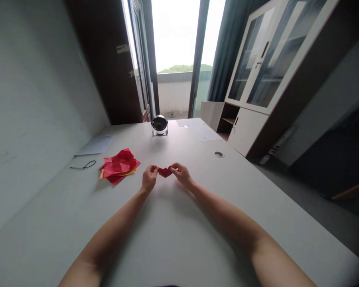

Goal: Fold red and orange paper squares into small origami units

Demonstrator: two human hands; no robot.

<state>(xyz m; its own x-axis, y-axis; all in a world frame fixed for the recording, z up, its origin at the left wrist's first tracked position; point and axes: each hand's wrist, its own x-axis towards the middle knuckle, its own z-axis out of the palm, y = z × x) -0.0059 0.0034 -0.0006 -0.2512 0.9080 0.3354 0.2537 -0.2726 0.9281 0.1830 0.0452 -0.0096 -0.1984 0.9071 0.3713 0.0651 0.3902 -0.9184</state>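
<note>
Small folded red paper strung between two pinches, one hand at each end.

Left hand: thumb and fingers closed on the paper's left end. Right hand: similar pinch, right end. Paper fills the short gap between the fingertips, long axis running side to side, lower edge dipping to a point mid-span; neither hand clearly nearer. Whether it touches the white table beneath, cannot tell. Outward: creased red and yellow sheets piled left of the left hand, apart from it; black cord beyond, toward the wall. Farther forward, a round black-and-silver device on a stand; table-top hole off right.
</note>
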